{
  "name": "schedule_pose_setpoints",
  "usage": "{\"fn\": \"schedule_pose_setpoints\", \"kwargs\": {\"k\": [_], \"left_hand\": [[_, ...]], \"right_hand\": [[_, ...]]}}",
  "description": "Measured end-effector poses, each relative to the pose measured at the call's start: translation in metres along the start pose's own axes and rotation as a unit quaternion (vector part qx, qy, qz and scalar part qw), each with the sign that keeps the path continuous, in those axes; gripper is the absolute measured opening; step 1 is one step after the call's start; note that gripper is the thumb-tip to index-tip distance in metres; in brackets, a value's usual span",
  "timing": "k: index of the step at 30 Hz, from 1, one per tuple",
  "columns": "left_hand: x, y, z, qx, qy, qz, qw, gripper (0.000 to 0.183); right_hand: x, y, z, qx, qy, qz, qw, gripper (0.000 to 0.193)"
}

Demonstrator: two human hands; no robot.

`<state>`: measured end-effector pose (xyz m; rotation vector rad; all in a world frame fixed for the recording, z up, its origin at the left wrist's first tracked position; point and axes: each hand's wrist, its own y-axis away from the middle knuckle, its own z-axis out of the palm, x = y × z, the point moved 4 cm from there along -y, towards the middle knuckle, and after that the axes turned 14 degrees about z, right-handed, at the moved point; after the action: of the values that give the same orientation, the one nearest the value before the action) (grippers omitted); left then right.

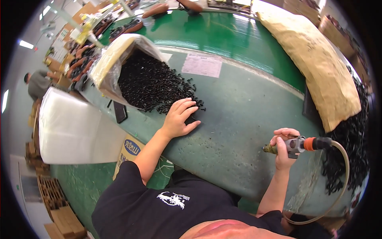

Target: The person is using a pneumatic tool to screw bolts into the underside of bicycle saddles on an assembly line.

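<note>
At the near edge of a heap of small black parts (149,85), my left hand (180,119) rests with its fingers spread and thumb apart. A dark part lies between thumb and fingers, partly hidden. The heap spills onto the green table (238,115) from a box lined with clear plastic (113,67), tipped on its side. On the right, my right hand (283,149) is wrapped round a handheld air tool (295,145). Its brass-coloured nose points left, and behind an orange ring a pale hose (347,167) curves down.
A printed paper sheet (202,65) and a black phone (119,112) lie on the table. A large brown paper sack (314,59) stands at right, beside many black strips (346,151). Shoes (156,10) sit beyond the green belt (207,32). Left is a white plastic-wrapped block (71,127); a person (38,83) bends farther back.
</note>
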<state>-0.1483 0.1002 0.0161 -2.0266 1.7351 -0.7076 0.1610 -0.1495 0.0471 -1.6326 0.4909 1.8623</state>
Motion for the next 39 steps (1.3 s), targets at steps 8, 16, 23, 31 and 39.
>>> {"fn": "schedule_pose_setpoints", "kwargs": {"k": [8, 16, 23, 31, 39], "left_hand": [[-0.011, -0.018, 0.033, -0.02, -0.052, -0.025, 0.998, 0.054], [-0.018, -0.017, 0.042, 0.001, -0.047, -0.064, 0.997, 0.045], [-0.019, -0.015, 0.039, 0.009, -0.047, -0.068, 0.996, 0.045], [-0.019, -0.008, 0.036, 0.039, -0.04, -0.052, 0.997, 0.044], [-0.018, -0.008, 0.036, 0.045, -0.042, -0.057, 0.996, 0.043]], "right_hand": [[0.014, 0.001, 0.0, -0.008, -0.043, -0.028, 0.999, 0.034], [0.011, 0.003, -0.015, -0.025, -0.056, -0.052, 0.997, 0.035], [0.011, 0.008, -0.007, -0.041, -0.025, -0.06, 0.997, 0.036], [0.008, 0.016, 0.006, -0.07, 0.016, -0.099, 0.992, 0.034], [0.01, 0.021, 0.013, -0.089, 0.035, -0.092, 0.991, 0.032]]}}
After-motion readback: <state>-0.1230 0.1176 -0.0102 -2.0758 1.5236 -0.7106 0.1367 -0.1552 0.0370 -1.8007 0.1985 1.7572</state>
